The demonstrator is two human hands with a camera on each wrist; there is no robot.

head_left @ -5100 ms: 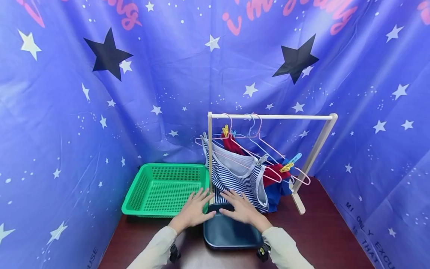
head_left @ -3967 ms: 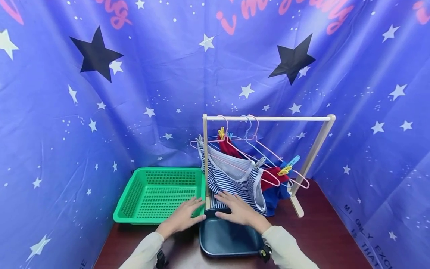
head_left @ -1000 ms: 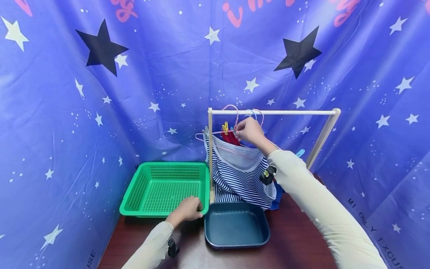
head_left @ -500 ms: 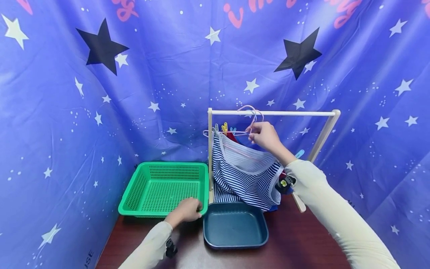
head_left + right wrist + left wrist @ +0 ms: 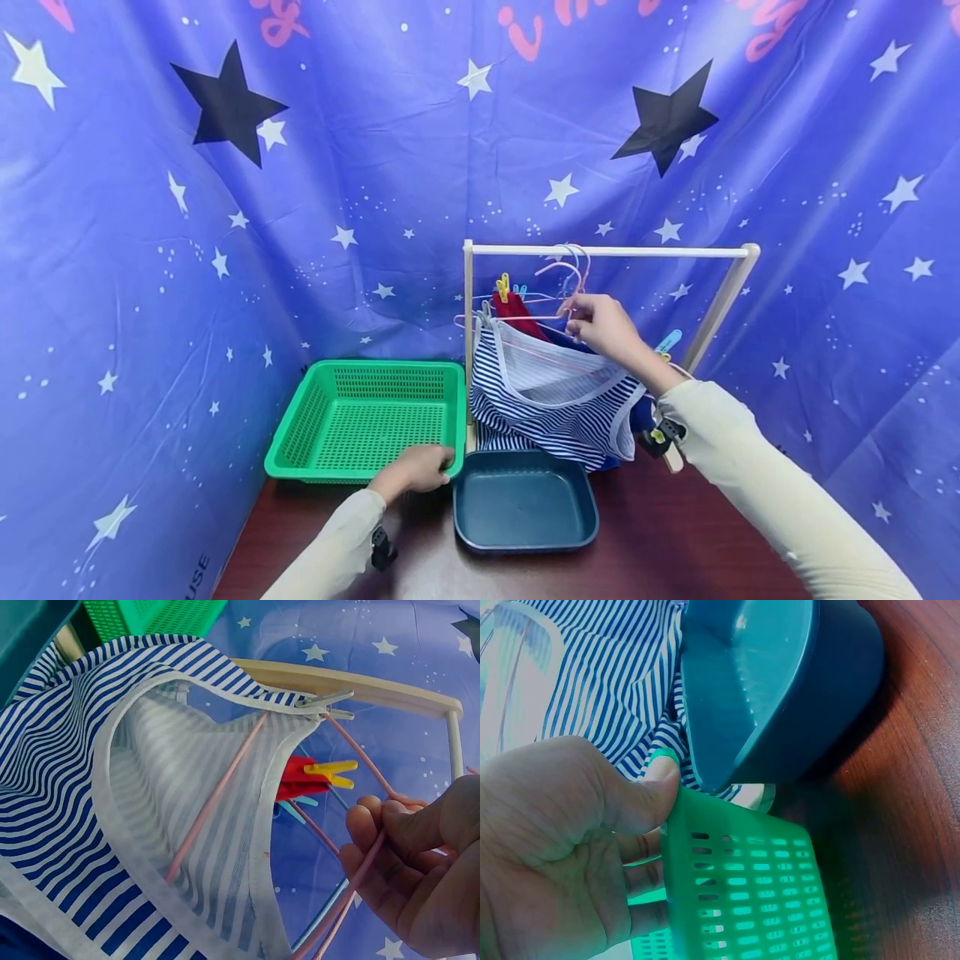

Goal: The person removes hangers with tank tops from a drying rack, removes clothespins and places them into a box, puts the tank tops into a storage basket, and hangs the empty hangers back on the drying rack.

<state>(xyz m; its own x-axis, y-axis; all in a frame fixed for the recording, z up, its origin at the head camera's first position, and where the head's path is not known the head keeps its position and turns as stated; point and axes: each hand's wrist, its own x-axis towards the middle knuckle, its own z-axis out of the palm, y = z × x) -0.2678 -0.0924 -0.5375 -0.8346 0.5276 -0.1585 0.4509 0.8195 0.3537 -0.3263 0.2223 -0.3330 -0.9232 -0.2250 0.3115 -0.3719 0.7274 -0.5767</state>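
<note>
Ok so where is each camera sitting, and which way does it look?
Head: worn on the head, looking forward and down over the green basket, blue tub and clothes rack; left hand, right hand and sleeves show.
Left wrist: on that wrist, looking along the left hand at the green basket it grips, with the blue tub and striped shirt beyond; only that hand shows.
Right wrist: on that wrist, looking at the pink hanger its fingers hold and the striped shirt; only the right hand shows.
Shared: both wrist views catch the striped shirt and green basket.
</note>
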